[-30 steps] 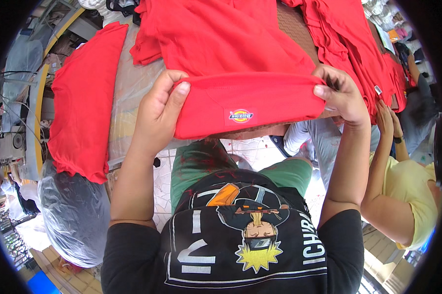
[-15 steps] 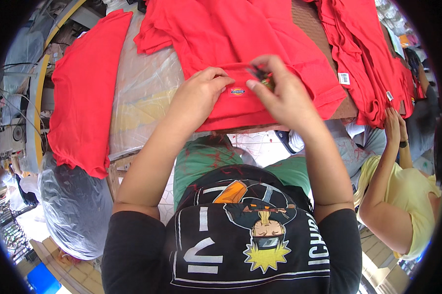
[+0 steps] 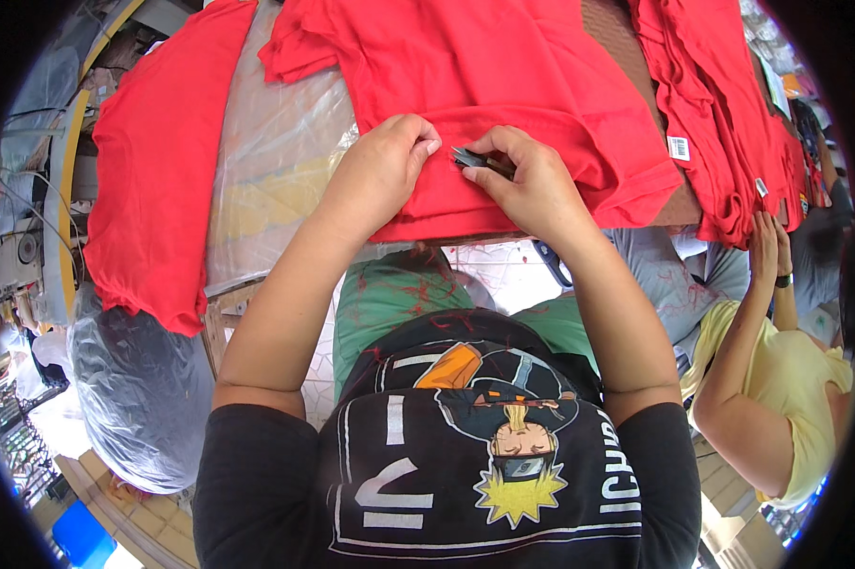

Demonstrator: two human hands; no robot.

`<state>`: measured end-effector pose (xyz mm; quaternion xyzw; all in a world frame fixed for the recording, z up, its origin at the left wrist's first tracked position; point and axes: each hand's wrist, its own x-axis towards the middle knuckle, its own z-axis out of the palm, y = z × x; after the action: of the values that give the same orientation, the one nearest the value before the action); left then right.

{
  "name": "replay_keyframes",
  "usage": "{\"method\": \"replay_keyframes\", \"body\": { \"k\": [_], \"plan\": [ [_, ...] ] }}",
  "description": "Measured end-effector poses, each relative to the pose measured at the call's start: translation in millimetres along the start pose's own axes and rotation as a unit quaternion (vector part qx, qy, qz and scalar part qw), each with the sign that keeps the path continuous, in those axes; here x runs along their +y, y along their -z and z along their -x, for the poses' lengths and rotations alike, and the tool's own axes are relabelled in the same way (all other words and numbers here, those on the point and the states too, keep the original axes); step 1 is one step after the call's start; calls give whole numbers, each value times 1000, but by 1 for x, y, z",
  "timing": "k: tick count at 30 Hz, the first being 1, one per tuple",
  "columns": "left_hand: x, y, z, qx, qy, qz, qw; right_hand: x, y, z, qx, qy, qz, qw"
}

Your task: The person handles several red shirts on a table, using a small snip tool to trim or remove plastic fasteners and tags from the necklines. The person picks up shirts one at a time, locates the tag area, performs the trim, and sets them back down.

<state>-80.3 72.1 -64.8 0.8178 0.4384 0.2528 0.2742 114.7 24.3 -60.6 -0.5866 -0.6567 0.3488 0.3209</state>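
Observation:
A red garment (image 3: 503, 76) lies spread over the table in front of me, its near edge at the table's front. My left hand (image 3: 390, 156) pinches a bit of its cloth between thumb and fingertips; whether a loose thread is in the pinch is too small to tell. My right hand (image 3: 532, 175) grips a small pair of thread snips (image 3: 471, 157). Their metal tips point left, just above the cloth and a short way from my left fingertips. The sewn label seen earlier is out of sight.
Another red garment (image 3: 167, 152) hangs over the left side, beside clear plastic sheeting (image 3: 281, 171). More tagged red garments (image 3: 702, 104) lie on the brown tabletop (image 3: 609, 28) at right. A co-worker in yellow (image 3: 769, 408) sits there, hands at those garments. A plastic-wrapped bundle (image 3: 138, 398) stands lower left.
My right hand has moved a little left and down, bringing the snips near my left fingertips. The garment's cloth has shifted, and the small label no longer shows.

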Motion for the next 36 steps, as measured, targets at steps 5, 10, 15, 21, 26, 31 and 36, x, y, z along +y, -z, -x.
{"method": "replay_keyframes", "body": {
  "k": [5,10,15,21,26,31,36],
  "plan": [
    [6,3,0,14,-40,16,999,3,-4,-3,8,46,64,997],
    [16,10,17,0,3,129,992,-9,8,2,35,41,82,995],
    [19,-10,39,52,-32,-41,997,-11,5,7,3,-12,14,1000],
    [15,-17,40,75,-43,-52,995,2,-1,8,7,-18,-32,999],
    [3,-12,33,34,152,180,971,6,1,9,2,40,-19,999],
    [-1,-11,30,19,192,276,942,5,2,10,-19,60,1,998],
    [4,4,32,-36,18,111,993,-1,0,10,0,71,75,995]
  ]
}}
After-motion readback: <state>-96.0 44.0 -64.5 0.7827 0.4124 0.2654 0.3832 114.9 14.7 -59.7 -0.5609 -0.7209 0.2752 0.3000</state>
